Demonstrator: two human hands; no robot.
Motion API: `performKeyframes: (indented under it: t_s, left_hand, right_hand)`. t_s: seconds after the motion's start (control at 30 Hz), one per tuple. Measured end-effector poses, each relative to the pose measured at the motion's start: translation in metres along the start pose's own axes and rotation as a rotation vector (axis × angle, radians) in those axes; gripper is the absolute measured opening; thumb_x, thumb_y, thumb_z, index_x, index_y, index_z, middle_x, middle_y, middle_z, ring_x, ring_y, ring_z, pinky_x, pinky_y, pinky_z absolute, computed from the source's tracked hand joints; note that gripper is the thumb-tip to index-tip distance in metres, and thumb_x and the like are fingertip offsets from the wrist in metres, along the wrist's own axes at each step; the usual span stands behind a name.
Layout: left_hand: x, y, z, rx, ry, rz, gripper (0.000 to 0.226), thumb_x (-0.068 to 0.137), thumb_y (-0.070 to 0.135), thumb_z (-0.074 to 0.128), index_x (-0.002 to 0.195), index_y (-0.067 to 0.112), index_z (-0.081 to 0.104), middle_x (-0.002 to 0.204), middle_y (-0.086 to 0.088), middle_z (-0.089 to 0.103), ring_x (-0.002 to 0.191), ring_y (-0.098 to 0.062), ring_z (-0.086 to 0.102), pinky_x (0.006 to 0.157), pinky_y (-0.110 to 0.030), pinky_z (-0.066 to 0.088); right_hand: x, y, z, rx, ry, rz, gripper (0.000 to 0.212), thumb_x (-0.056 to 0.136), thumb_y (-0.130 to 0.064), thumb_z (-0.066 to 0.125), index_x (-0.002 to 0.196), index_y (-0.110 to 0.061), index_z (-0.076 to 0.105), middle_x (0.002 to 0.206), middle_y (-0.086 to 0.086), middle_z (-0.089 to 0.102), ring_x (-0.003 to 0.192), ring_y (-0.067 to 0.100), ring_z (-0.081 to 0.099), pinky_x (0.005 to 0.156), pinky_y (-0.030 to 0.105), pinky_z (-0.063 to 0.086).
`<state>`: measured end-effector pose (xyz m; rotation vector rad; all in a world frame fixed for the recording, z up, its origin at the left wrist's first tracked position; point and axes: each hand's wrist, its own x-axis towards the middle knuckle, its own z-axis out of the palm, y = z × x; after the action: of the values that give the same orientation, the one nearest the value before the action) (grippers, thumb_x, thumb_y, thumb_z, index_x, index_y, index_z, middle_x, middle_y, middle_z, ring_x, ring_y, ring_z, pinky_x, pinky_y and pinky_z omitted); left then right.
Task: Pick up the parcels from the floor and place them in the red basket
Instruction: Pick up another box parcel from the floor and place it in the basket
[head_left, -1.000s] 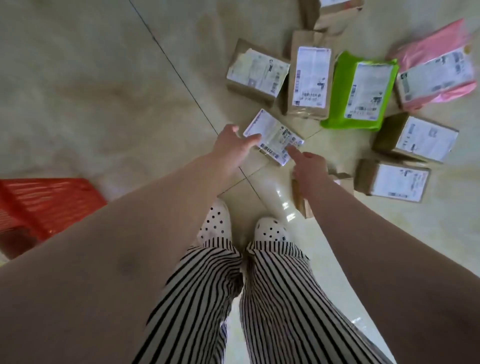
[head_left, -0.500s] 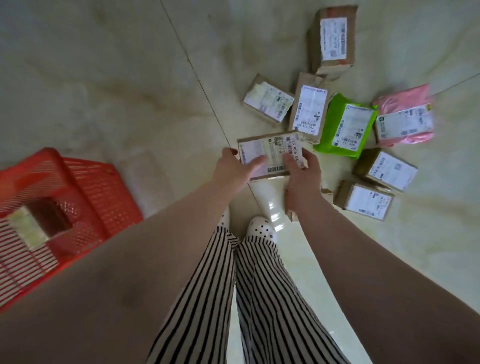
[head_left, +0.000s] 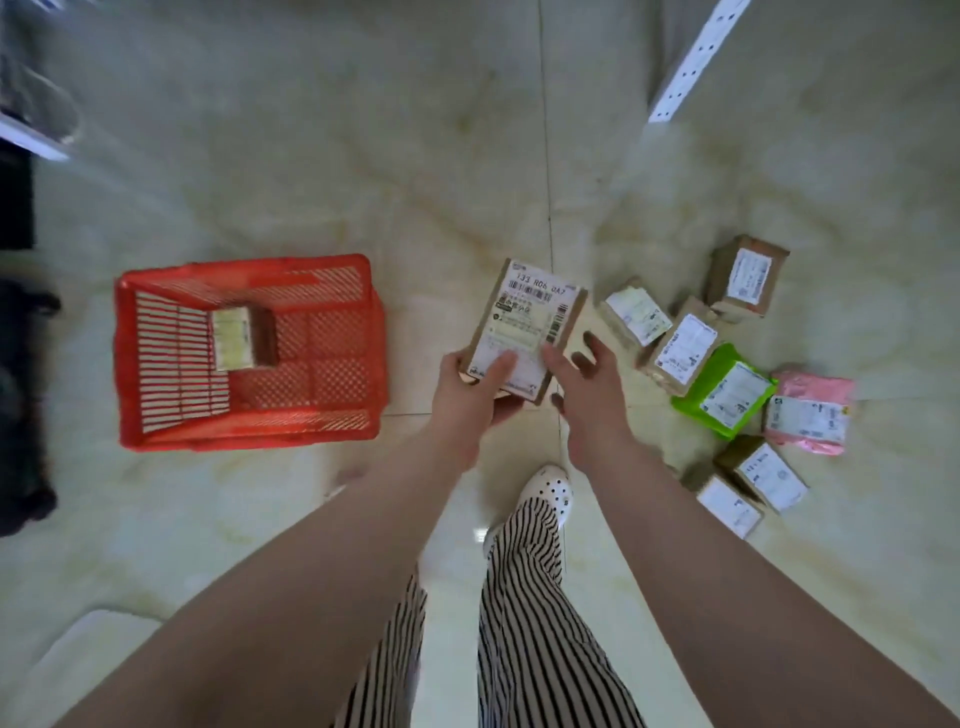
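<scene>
Just right of the red basket (head_left: 249, 353), above the glossy cream floor tiles (head_left: 363, 156), a flat brown cardboard parcel (head_left: 527, 327) was held in the air with its white printed shipping label facing up. The left hand (head_left: 475, 395) gripped the parcel's near edge, thumb lying across the label and fingers curled beneath. The right hand (head_left: 587, 389) was beside the parcel's near right corner with fingers spread and relaxed; whether its thumb still touched the cardboard was hard to tell.

The basket was a rectangular tub of red plastic lattice, slatted on its walls and meshed on its floor, and one small brown box (head_left: 244, 338) with a pale label lay inside against its far left part.

Farther right of the basket, beyond the held parcel, the remaining parcels lay clustered on the tiles: a small cardboard box (head_left: 636, 317), a longer kraft packet (head_left: 685, 345), an upright-looking brown carton (head_left: 748, 275), a shiny green poly mailer (head_left: 727, 392), a crinkled pink poly mailer (head_left: 810, 410), and two low brown boxes (head_left: 748, 483) side by side nearest the person.

Below the hands, striped black-and-white trousers (head_left: 524, 597) and a white perforated clog (head_left: 550, 491) showed.
</scene>
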<state>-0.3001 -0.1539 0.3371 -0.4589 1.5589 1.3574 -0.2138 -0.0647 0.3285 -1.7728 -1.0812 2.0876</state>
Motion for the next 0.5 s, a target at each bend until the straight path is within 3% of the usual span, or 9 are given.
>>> performKeyframes:
  t_s: [0.1,0.33,0.5]
  left_hand:
    - [-0.012,0.012,-0.039,-0.124,0.036,0.018,0.049,0.089,0.019,0.067,0.129,0.007,0.041,0.119,-0.014,0.064,0.085,-0.020,0.072,0.074,-0.034,0.061]
    - [-0.011,0.035,-0.201,-0.249,0.118,-0.022,0.045,0.090,0.026,0.067,0.127,0.008,0.047,0.115,-0.014,0.068,0.080,-0.024,0.074,0.073,-0.035,0.061]
    - [-0.018,0.066,-0.338,-0.291,0.111,-0.068,0.045,0.091,0.022,0.066,0.130,0.008,0.050,0.115,-0.014,0.069,0.072,-0.014,0.074,0.073,-0.033,0.062]
  right_hand:
    - [-0.024,0.019,0.047,-0.050,-0.114,0.021,0.063,0.083,-0.026,0.075,0.139,-0.020,0.047,0.132,0.003,0.063,0.114,0.020,0.064,0.100,0.041,0.050]
    - [-0.071,0.077,0.186,-0.101,-0.173,0.004,0.062,0.082,-0.014,0.076,0.138,-0.011,0.049,0.127,0.007,0.065,0.112,0.027,0.067,0.096,0.044,0.054]
    - [-0.119,0.138,0.300,-0.104,-0.187,0.045,0.056,0.082,-0.011,0.076,0.134,-0.011,0.054,0.122,0.009,0.069,0.110,0.030,0.067,0.092,0.048,0.056]
